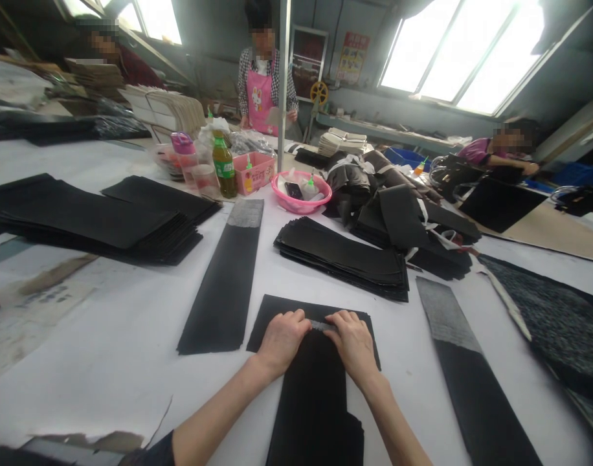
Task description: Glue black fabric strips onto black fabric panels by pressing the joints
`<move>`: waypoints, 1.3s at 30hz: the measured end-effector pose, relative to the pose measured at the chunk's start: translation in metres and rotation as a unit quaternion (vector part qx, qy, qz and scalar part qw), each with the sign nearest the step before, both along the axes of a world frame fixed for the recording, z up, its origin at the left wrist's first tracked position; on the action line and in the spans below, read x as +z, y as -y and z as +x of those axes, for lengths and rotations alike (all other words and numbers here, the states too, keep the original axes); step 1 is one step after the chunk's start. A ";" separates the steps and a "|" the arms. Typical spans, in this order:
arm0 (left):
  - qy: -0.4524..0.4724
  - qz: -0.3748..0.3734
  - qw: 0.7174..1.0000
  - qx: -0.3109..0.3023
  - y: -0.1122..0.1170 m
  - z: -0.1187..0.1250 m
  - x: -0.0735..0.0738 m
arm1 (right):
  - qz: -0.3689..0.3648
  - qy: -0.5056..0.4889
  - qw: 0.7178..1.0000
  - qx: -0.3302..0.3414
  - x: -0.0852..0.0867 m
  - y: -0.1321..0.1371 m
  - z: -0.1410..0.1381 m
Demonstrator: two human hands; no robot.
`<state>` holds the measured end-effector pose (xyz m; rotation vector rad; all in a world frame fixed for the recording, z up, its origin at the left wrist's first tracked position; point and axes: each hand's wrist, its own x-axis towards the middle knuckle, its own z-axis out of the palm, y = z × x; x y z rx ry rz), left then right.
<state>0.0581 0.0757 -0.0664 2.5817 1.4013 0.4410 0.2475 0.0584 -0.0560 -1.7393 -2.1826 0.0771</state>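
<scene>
In the middle front of the head view, a long black strip point(309, 395) runs toward me, its far end lying over a wider black sheet point(281, 309). My left hand point(284, 340) pinches the strip's far edge on the left, fingers curled. At the right corner of that same edge, my right hand point(353, 343) is closed in a like pinch. A narrow grey band shows between the two hands. Left of them lies a black strip with a grey end point(223, 285); a similar strip point(476, 375) lies at the right.
Black sheets are piled at left point(92, 213) and just beyond my hands point(342, 255). Farther back stand a green-labelled bottle point(223, 165), a pink box point(255, 173) and a pink basin point(301, 202). A metal pole point(283, 84) rises behind the basin. Several people work around the table.
</scene>
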 end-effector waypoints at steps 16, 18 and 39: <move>-0.004 0.000 0.998 -0.062 -0.015 0.000 0.012 | -0.030 -0.013 0.999 0.041 0.004 -0.009 0.005; -0.005 -0.005 0.997 -0.079 -0.017 0.001 0.012 | -0.027 -0.018 0.998 0.045 0.004 -0.008 0.004; 0.001 0.108 0.989 -0.105 -0.005 0.002 -0.003 | 0.040 -0.011 0.995 0.094 -0.010 0.007 0.011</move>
